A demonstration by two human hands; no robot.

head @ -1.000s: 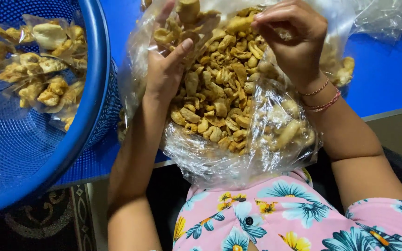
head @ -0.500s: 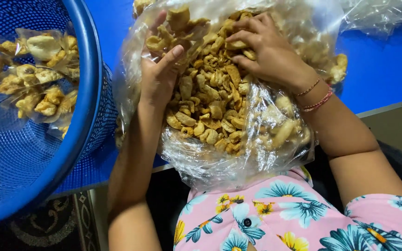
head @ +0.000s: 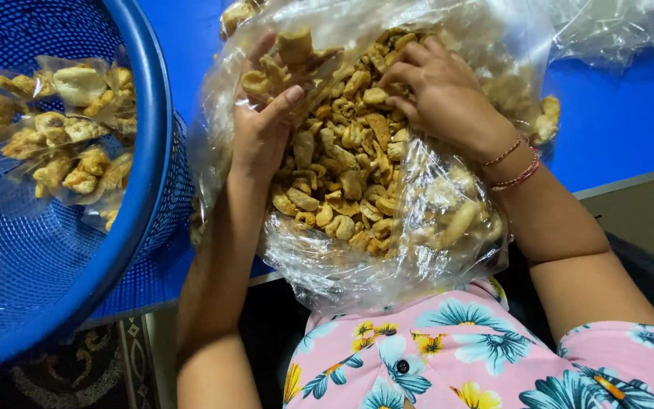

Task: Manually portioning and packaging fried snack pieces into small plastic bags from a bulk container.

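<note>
A large clear plastic bag (head: pixel 387 265) full of golden fried snack pieces (head: pixel 342 189) lies open on the edge of a blue table, sagging toward my lap. My left hand (head: pixel 263 125) holds a small clear packet with a few snack pieces in it, fingers wrapped around its side. My right hand (head: pixel 437 91) is inside the big bag, fingers curled over a clump of snack pieces. Red thread bracelets (head: pixel 512 167) circle my right wrist.
A blue mesh basket (head: pixel 149 174) at the left holds several small filled snack packets (head: pixel 70 129). More crumpled clear plastic (head: pixel 615 30) lies at the top right on the blue table (head: pixel 622 113). The table's edge runs just in front of my pink floral shirt (head: pixel 456 356).
My right hand has moved from the bag's upper rim down into the snack pieces. My left hand stays at the small packet, which has shifted slightly left.
</note>
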